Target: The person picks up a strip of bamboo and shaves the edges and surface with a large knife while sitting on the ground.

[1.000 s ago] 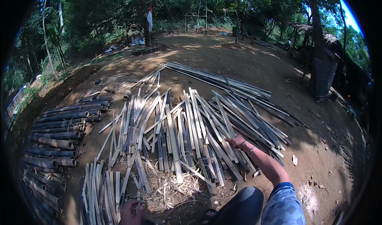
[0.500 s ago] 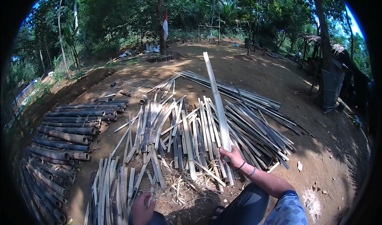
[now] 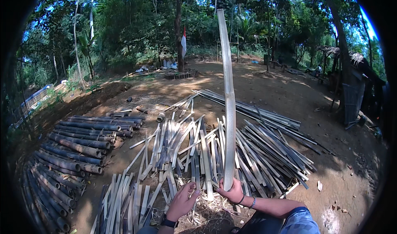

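Note:
A long, pale split-bamboo strip (image 3: pixel 230 101) stands nearly upright in front of me, its far tip reaching up against the trees. Its lower end is gripped by my right hand (image 3: pixel 232 191), which wears two bracelets at the wrist. My left hand (image 3: pixel 182 200), with a dark watch on its wrist, hovers just left of that end. Its fingers are curved and apart, and I see nothing between them. Below both hands lie curly bamboo shavings (image 3: pixel 215 205) and a heap of split bamboo strips (image 3: pixel 165 145).
Whole bamboo poles (image 3: pixel 82 145) are stacked on the left. More strips (image 3: pixel 269 151) lie in a pile to the right, with a long bundle (image 3: pixel 252 110) behind. Farther off stand a tree with a flag (image 3: pixel 183 45) and a thatched shelter (image 3: pixel 355 85).
My right hand has tilted the bamboo strip upright and turned it, bringing it closer. My left hand has risen from my lap toward its lower end. The view has tipped up slightly.

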Available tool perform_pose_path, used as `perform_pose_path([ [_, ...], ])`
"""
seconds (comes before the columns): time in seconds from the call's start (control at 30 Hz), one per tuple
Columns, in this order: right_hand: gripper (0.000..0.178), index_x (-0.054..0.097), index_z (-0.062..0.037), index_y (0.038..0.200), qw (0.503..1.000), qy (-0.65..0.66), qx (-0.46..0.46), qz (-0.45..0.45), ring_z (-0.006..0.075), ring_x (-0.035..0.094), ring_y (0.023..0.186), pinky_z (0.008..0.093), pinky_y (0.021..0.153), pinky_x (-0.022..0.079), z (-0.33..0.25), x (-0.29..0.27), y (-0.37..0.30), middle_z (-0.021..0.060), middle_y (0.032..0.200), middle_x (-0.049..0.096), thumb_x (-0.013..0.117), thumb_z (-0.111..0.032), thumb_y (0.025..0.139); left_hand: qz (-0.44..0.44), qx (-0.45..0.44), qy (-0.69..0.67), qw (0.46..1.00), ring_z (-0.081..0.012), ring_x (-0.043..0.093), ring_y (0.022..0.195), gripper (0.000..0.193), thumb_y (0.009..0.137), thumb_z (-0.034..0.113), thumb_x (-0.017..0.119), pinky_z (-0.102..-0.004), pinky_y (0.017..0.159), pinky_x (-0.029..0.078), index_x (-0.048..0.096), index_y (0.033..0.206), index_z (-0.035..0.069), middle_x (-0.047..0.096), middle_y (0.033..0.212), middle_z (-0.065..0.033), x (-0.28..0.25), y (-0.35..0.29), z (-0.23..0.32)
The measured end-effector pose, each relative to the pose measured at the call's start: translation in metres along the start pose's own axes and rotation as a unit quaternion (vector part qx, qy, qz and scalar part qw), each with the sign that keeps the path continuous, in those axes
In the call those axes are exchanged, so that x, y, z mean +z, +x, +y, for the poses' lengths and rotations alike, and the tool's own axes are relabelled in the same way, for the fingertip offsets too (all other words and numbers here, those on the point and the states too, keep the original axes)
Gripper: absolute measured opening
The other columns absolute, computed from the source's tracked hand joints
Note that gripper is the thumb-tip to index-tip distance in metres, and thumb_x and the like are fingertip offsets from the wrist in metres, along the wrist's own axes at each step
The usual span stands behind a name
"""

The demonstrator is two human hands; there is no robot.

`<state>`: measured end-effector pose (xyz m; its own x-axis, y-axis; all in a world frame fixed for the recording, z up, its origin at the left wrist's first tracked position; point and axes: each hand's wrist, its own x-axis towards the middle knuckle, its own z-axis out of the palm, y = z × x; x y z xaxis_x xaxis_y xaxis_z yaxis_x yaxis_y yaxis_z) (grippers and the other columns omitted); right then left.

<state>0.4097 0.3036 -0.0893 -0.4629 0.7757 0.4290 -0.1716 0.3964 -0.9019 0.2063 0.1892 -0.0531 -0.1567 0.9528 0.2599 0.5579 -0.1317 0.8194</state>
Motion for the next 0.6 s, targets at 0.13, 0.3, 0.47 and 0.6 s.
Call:
perform_pose_path([
  [0.13,0.031,0.053,-0.0023,0.09,0.999,-0.028,-0.007,-0.036,0.0043,0.053,0.063,0.0224,0.058,0.045,0.007,0.001,-0.005,-0.0019,0.068,0.057,0.077,-0.008,0.072,0.005,-0.011,-0.04,0.999,-0.0302,0.06,0.1,0.048,0.093,0.038,0.048,-0.0381,0.084,0.047,0.049,0.121,-0.002,0.057,0.113,-0.0205,0.017,0.008,-0.04],
  [0.3,0.032,0.054,-0.0009,0.088,0.995,-0.078,-0.009,-0.069,0.0051,0.054,0.061,0.023,0.056,0.045,0.022,-0.023,-0.022,-0.0004,0.066,0.058,0.078,-0.012,0.07,0.016,-0.026,0.041,0.999,-0.0338,0.06,0.098,0.048,0.094,0.04,0.047,-0.0389,0.084,0.047,0.051,0.117,-0.002,0.058,0.108,-0.0225,0.008,-0.003,-0.047],
  [0.47,0.029,0.055,-0.0026,0.087,0.982,-0.063,0.026,-0.174,0.0049,0.054,0.064,0.0229,0.059,0.046,0.009,-0.023,-0.02,-0.0018,0.069,0.058,0.078,-0.01,0.07,0.081,-0.062,-0.012,0.995,-0.0322,0.061,0.098,0.045,0.095,0.037,0.044,-0.0401,0.083,0.047,0.052,0.115,-0.002,0.058,0.11,-0.0236,-0.018,0.001,-0.048],
  [0.6,0.031,0.058,-0.0035,0.09,0.96,0.015,0.077,-0.27,0.006,0.056,0.069,0.0228,0.064,0.046,0.007,-0.019,-0.015,-0.0024,0.071,0.058,0.08,-0.008,0.069,0.133,-0.123,-0.299,0.937,-0.0249,0.057,0.106,0.052,0.098,0.044,0.031,-0.0363,0.092,0.043,0.049,0.122,0.002,0.058,0.117,-0.0133,-0.047,0.015,-0.075],
])
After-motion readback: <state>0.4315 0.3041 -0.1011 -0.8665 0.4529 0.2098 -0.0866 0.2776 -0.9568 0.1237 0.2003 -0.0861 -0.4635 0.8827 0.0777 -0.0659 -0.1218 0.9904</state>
